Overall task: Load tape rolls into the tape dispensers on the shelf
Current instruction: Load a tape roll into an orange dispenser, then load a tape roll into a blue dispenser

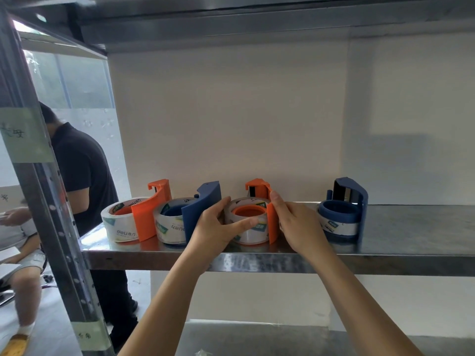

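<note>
Shelf edge (257, 263) nearest, bare steel open at far right. Left hand (218, 227) curled round tape roll (249, 238), thumb across its front; right hand (300, 224) gripping orange dispenser (273, 224) by its side plate. Roll on orange hub, mid-shelf, blue dispenser (203, 214) close on left. Wall (231, 124) behind.

Background: a plain white wall (231, 111) is seen behind the rack, shadowed grey toward the right. A window (77, 80) is noted at far left, its lower pane frosted.

A perforated metal upright (60, 227) is seen along the left edge. Two pale green labels are stuck to it, an upper label (21, 134) and a lower label (90, 335). Both are handwritten; the writing is not legible.

A standing person (82, 170) in a dark short-sleeved shirt is seen beyond the upright, head bent down. A seated person (23, 255) in grey shorts is partly cut off at the left edge, with a yellow shoe (15, 343) set on the light floor (51, 322).
</note>
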